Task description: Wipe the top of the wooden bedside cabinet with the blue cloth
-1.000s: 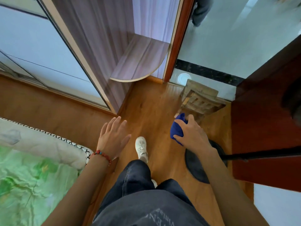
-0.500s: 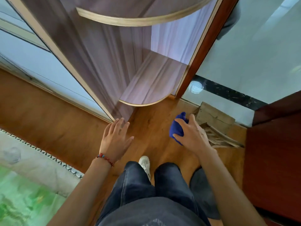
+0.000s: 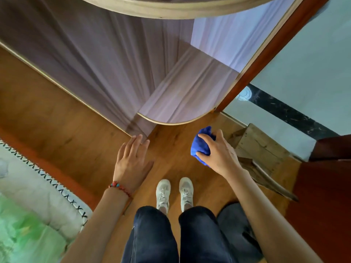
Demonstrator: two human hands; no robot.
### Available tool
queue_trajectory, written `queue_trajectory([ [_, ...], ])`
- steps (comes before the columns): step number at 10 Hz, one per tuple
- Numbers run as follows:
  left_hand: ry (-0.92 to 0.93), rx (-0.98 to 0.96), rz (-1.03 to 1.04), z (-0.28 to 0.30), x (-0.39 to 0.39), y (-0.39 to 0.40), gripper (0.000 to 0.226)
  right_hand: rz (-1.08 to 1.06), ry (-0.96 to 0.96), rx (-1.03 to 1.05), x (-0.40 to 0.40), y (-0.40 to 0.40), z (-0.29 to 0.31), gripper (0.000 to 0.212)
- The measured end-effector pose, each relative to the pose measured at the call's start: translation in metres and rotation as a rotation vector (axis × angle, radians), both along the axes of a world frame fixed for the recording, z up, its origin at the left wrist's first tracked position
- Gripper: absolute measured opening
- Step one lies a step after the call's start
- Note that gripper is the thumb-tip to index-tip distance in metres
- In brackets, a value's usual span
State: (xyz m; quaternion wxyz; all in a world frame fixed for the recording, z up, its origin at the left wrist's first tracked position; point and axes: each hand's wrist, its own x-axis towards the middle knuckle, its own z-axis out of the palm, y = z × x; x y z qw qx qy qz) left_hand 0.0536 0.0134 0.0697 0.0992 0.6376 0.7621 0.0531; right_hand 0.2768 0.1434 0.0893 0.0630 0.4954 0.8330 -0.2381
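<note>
— Since the earlier frames, what is changed?
— Both shoes (image 3: 173, 194) are now seen side by side at lower centre, where only one was shown before, and the lower shelf (image 3: 188, 95) is found lower in the frame, with a second curved shelf edge (image 3: 171, 10) brought in along the top.
— How is the cloth (image 3: 201, 145) held?
— It is bunched and gripped by the right hand (image 3: 218, 154), right of centre, fingers and thumb curled round it, above the floor (image 3: 171, 149).
— And the left hand (image 3: 133, 164)?
— It is held flat, fingers straight and close together, nothing grasped, left of centre; a beaded bracelet (image 3: 118, 186) is worn at the wrist.
— Is the cabinet seen?
— It cannot be told which piece it is. A bed (image 3: 28, 215) is seen at lower left, a crate (image 3: 260, 147) at right.
</note>
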Motion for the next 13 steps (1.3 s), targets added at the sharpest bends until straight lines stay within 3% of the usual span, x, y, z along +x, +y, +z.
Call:
queue_trajectory([
  [2,-0.044,-0.030,0.021,-0.045,-0.001,0.021,0.053,-0.063,0.127,-0.048,-0.022,0.035,-0.067,0.055],
  [3,-0.049,-0.075,0.058,-0.061,-0.004,0.030,0.065,-0.101,0.182,-0.044,-0.037,0.056,-0.097,0.055],
  [7,-0.029,-0.050,0.155,-0.104,-0.018,0.034,0.059,-0.205,0.391,-0.128,-0.114,0.143,-0.181,0.052],
  [10,-0.026,0.012,0.161,-0.115,-0.019,0.030,0.064,-0.100,0.243,-0.086,-0.116,0.153,-0.210,0.052],
  [11,-0.023,0.004,0.155,-0.116,-0.020,0.026,0.064,-0.018,0.125,0.002,-0.113,0.152,-0.205,0.052],
  [13,-0.031,0.016,0.187,-0.106,-0.025,0.024,0.061,0.160,0.098,0.261,-0.097,0.140,-0.178,0.054],
])
